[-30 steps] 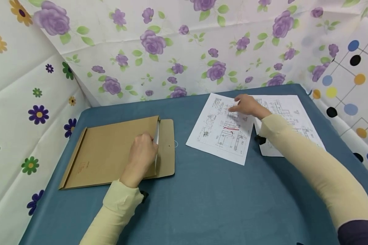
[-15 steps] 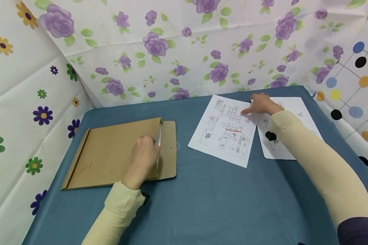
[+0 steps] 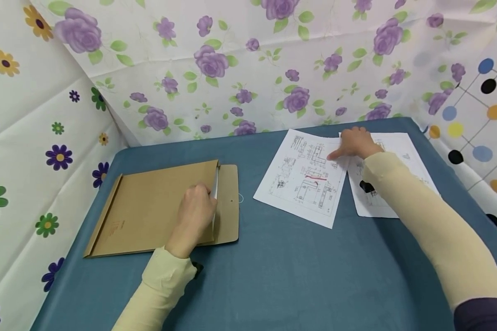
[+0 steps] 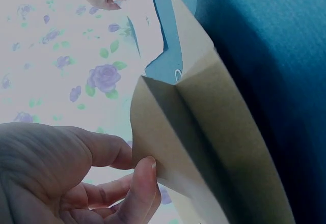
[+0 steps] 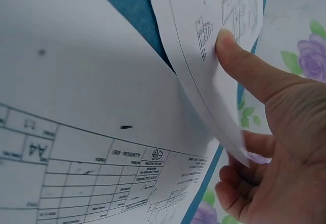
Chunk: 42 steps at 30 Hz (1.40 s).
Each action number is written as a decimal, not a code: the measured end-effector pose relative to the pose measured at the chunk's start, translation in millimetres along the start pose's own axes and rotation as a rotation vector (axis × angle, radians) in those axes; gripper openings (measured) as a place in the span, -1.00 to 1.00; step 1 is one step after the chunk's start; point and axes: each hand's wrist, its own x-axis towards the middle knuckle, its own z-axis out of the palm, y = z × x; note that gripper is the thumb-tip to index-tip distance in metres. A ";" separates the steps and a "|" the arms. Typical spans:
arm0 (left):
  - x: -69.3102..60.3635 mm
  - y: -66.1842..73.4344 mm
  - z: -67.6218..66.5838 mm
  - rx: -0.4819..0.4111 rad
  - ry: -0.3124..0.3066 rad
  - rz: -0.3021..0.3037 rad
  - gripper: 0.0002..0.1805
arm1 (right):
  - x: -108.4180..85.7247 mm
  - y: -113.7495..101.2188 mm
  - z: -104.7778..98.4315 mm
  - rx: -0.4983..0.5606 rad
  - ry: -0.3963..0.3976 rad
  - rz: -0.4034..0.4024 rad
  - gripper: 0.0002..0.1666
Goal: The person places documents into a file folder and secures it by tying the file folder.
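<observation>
My left hand (image 3: 193, 212) pinches the edge of the opening of a brown cardboard document folder (image 3: 153, 202), which lies flat on the left of the table. In the left wrist view, the thumb and a finger hold the upper panel (image 4: 158, 122) away from the lower one. A printed sheet with technical drawings and red marks (image 3: 290, 179) lies to the right of the folder. At its upper right corner, my right hand (image 3: 356, 143) holds its edge, thumb on top and fingers behind. Next to it lies a second drawing sheet (image 3: 401, 147), partly hidden by my right arm.
The folder's flap (image 3: 228, 207) lies unfolded toward the right, with a thin white string loop (image 3: 241, 198) beside it. A blue cloth (image 3: 281, 276) covers the table. Floral sheets (image 3: 215, 96) hang behind and at the sides.
My right hand has shifted right, from over the left sheet's drawings to its upper right corner. My left hand stays at the folder's opening. The view has moved slightly.
</observation>
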 end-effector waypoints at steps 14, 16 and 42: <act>0.0 0.0 0.8 0.007 -0.004 -0.008 -0.83 | -8.3 -10.8 18.7 0.195 0.131 0.073 -0.04; 0.0 -0.1 1.0 0.008 -0.005 -0.007 -0.82 | -8.9 -11.1 19.0 0.212 0.174 0.062 -0.17; -1.6 -1.5 0.6 -0.001 0.007 0.013 -0.83 | -85.0 51.2 -14.1 0.563 -0.300 0.111 0.00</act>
